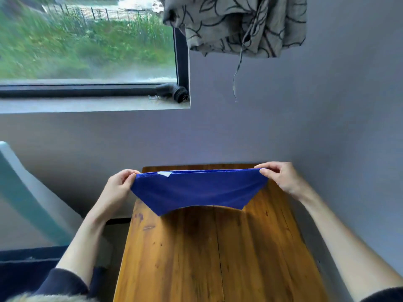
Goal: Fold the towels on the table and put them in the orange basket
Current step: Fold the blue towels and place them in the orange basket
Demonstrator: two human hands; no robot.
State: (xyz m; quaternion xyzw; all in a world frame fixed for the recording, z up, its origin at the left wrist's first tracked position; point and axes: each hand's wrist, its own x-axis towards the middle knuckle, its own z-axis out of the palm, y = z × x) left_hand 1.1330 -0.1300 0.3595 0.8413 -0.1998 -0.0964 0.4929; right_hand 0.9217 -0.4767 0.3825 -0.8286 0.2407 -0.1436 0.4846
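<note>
left hand [118, 184], right hand [280, 176] pinch blue towel [198, 190] corners | basket unseen; table [218, 258] cropped

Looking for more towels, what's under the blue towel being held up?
Under the blue towel only bare wooden table shows. The far table end behind it is hidden.

Daylight came through a dark-framed window [87, 40] in a grey wall [327, 116], a patterned curtain [239, 25] bunched beside it above a wooden table [196, 258].
</note>
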